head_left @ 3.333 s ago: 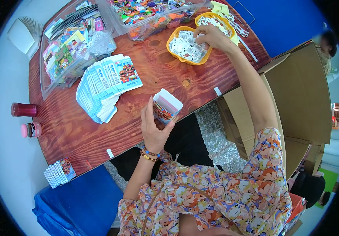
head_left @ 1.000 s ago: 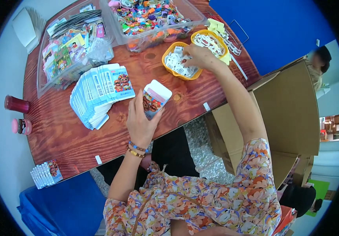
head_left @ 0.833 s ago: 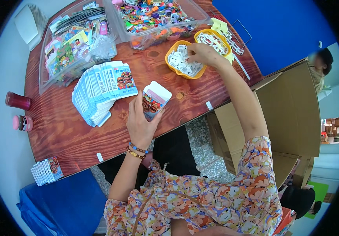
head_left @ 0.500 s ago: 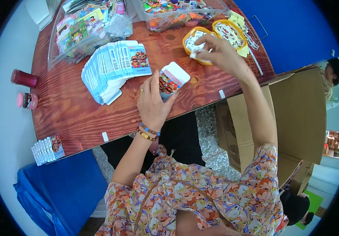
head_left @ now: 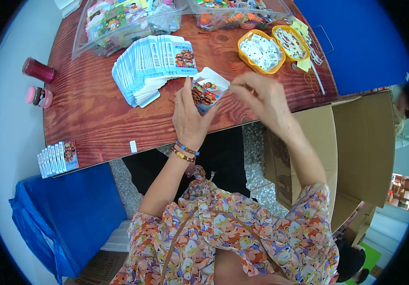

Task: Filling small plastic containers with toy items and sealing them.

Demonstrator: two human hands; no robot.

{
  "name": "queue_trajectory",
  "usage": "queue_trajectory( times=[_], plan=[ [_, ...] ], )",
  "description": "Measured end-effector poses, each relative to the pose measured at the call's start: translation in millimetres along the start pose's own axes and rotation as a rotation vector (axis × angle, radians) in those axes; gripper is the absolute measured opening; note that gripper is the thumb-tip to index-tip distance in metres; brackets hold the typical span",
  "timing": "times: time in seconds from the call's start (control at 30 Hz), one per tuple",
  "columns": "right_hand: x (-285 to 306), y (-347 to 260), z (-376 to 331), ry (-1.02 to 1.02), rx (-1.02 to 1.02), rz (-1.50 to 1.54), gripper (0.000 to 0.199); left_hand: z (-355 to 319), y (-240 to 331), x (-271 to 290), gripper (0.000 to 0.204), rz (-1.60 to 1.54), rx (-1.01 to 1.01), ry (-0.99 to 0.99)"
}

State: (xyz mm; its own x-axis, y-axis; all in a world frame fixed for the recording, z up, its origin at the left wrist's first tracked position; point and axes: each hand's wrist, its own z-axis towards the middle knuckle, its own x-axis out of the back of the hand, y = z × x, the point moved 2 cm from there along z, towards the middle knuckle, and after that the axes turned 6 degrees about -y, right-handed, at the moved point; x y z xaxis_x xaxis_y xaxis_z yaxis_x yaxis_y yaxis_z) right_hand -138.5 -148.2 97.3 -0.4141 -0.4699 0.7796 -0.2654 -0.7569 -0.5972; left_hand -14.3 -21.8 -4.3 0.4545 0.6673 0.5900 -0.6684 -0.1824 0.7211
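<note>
The left hand (head_left: 189, 117) is closed around a small blue-and-white cardboard packet with a cartoon picture on its front (head_left: 205, 92), holding it upright over the near edge of the reddish-brown wooden table (head_left: 95, 118) with its white open top turned toward the right hand (head_left: 261, 97). The right hand's fingers (head_left: 238, 88) are pinched together just beside that opening; whether a small piece sits between them cannot be told. To do this well, the packet's mouth probably needs to be held wide by a gentle squeeze at its sides, and the right fingertips should come in along the line of the opening so that nothing catches on the flap. A fanned stack of flat packets of the same blue-and-white kind (head_left: 150, 66) lies on the table just behind the left hand, and two orange plastic trays of small white pieces (head_left: 261, 50) sit farther back to the right.
</note>
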Motion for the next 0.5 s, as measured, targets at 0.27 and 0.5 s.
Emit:
queue_trajectory(
  times=[0.27, 0.5],
  plan=[
    [-57.5, 20.9, -41.6, 0.321, 0.096, 0.048, 0.033, -13.0, 9.2, -7.6, 0.094, -0.059, 0.018, 0.030],
    [-59.5, 28.5, -27.9, 0.235, 0.092, 0.206, 0.039, -3.4, 8.2, -9.0, 0.093, -0.044, 0.004, 0.059]
  ],
)
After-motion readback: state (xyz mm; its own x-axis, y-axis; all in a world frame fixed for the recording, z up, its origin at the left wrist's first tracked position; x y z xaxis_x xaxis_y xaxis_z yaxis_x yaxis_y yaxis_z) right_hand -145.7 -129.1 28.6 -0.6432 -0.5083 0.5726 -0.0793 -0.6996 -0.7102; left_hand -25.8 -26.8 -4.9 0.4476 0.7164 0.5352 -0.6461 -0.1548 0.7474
